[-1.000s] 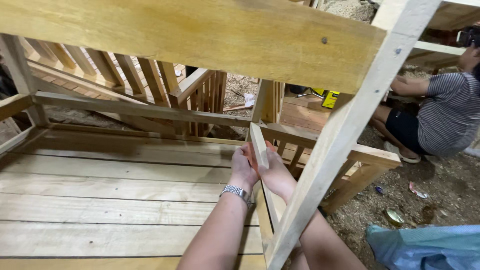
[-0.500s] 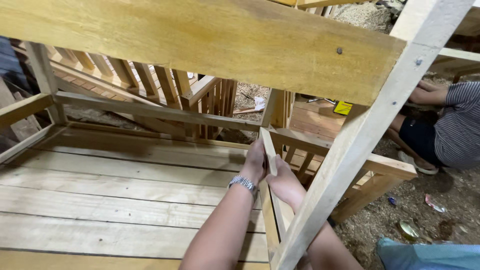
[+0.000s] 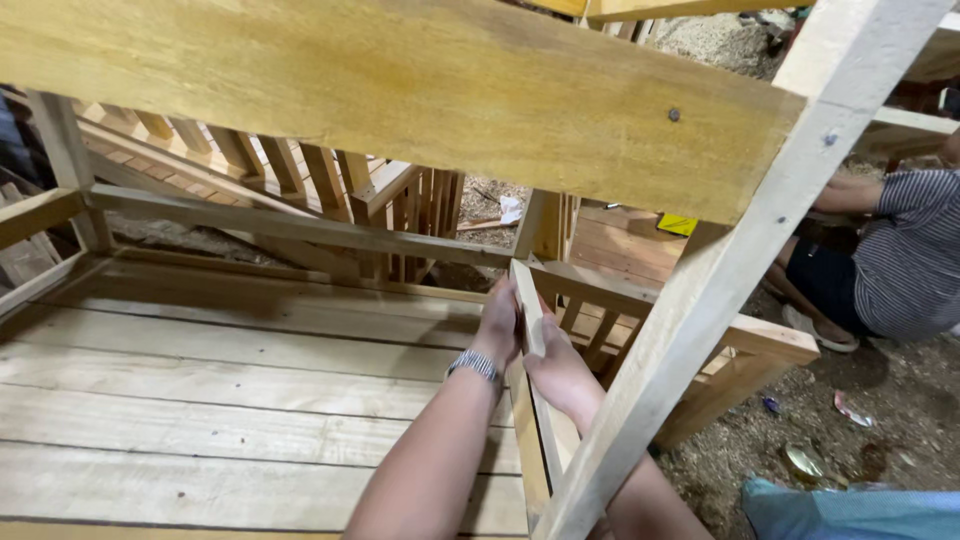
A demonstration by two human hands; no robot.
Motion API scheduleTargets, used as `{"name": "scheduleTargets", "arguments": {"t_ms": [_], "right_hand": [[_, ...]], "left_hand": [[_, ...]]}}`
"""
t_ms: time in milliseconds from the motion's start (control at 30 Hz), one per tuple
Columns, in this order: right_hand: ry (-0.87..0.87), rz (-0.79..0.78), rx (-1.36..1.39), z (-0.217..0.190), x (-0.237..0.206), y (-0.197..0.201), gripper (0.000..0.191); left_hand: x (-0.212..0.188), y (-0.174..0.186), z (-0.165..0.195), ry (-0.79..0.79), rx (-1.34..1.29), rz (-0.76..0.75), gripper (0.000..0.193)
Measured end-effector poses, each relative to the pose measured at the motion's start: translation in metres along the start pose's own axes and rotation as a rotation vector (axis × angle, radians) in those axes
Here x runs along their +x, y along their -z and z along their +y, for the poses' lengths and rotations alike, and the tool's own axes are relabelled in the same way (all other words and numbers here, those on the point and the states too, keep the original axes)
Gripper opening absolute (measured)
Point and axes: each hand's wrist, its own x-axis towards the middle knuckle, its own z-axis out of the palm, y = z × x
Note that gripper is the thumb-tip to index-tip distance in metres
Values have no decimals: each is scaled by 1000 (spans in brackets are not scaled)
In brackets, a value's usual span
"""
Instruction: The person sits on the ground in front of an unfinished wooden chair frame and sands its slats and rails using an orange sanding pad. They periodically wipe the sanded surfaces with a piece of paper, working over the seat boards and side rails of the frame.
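Both hands are clamped on a pale narrow wooden slat, standing on edge along the right side of the light plank wooden deck: left hand with a metal watch, right hand opposite.

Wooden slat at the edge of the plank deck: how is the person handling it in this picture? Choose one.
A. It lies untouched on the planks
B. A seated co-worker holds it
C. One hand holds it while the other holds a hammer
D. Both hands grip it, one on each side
D: the left hand and the right hand press against opposite sides of the wooden slat.
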Motion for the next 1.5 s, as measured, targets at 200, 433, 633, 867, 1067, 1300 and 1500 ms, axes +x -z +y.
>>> {"name": "scheduleTargets", "arguments": {"t_ms": [200,433,633,867,1067,1300,1500], "right_hand": [[57,14,68,7,4,-3,78],[-139,-13,-10,5,0,-1,82],[-29,33,14,9,7,-6,80],[-57,16,-16,-3,6,-5,75],[-98,19,43,-11,1,-6,64],[-58,87,98,17,10,-9,65],[30,132,171,42,34,-19,67]], "left_hand": [[-29,-4,25,100,-70,-64,24],[21,7,20,133,81,-7,30],[7,46,6,20,187,-233,21],[38,4,6,31,424,34,30],[-11,-18,1,38,598,159,57],[9,-10,-9,-80,512,69,46],[7,6,-18,-136,355,-27,38]]}}
